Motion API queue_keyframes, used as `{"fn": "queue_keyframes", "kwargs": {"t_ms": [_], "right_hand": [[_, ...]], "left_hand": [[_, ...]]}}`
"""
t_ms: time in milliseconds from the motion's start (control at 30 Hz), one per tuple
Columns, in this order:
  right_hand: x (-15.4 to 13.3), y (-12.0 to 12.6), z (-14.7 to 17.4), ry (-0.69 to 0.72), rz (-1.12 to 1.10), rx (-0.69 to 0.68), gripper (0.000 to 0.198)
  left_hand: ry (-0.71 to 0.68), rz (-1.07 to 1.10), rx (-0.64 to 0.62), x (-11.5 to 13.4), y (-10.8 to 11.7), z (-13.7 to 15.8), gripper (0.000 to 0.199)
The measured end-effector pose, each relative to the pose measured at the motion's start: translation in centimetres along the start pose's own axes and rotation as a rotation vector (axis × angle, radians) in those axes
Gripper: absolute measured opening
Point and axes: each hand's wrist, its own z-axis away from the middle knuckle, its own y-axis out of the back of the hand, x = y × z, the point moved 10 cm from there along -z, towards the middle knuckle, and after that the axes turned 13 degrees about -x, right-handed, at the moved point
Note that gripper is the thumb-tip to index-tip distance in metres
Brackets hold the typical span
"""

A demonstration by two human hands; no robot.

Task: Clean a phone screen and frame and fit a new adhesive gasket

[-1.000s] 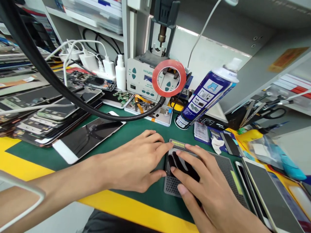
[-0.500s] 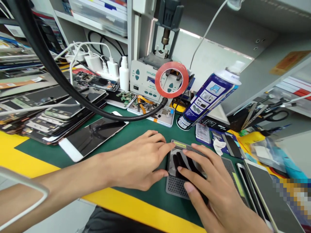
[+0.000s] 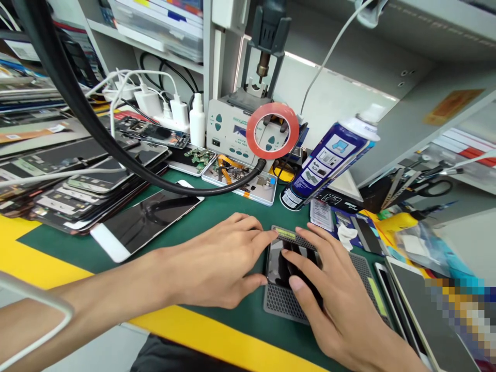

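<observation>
A dark, glossy phone screen (image 3: pixel 277 263) lies on a grey perforated mat (image 3: pixel 284 302) at the front middle of the bench. My left hand (image 3: pixel 228 258) is at its left edge: the index fingertip touches the top left corner area, the thumb tip meets the left side lower down, and the two stay apart. The other fingers are bent. Spread over the screen, my right hand (image 3: pixel 337 294) rests fingertips on the glass and covers its right part. The screen reflects the fingers.
A white-framed phone screen (image 3: pixel 147 222) lies left, beside stacked screens (image 3: pixel 96 181). Behind are parts in a tray (image 3: pixel 240 181), a blue spray can (image 3: pixel 329 157), red tape (image 3: pixel 253 132) and a soldering station (image 3: pixel 228 126). A black cable (image 3: pixel 127 168) arches across. More screens (image 3: pixel 426 305) lie right.
My right hand's fingers have shifted slightly left and drawn closer together on the screen. My left hand has kept its place. The view has tilted slightly.
</observation>
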Motion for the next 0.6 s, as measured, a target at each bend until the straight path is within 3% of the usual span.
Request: {"fn": "queue_keyframes", "kwargs": {"t_ms": [300, 467, 600], "right_hand": [[1.5, -0.9, -0.8, -0.161, -0.033, -0.093, 0.039], [1.0, -0.6, -0.8, -0.101, -0.089, -0.036, 0.035], [0.5, -1.0, -1.0, -0.065, -0.081, -0.081, 0.036]], "left_hand": [[-0.089, 0.002, 0.028, 0.9, 0.2, 0.2, 0.028], [-0.095, -0.040, 0.041, 1.2, 0.3, 0.2, 0.028], [-0.102, -0.044, 0.052, 1.4, 0.4, 0.3, 0.029]]}}
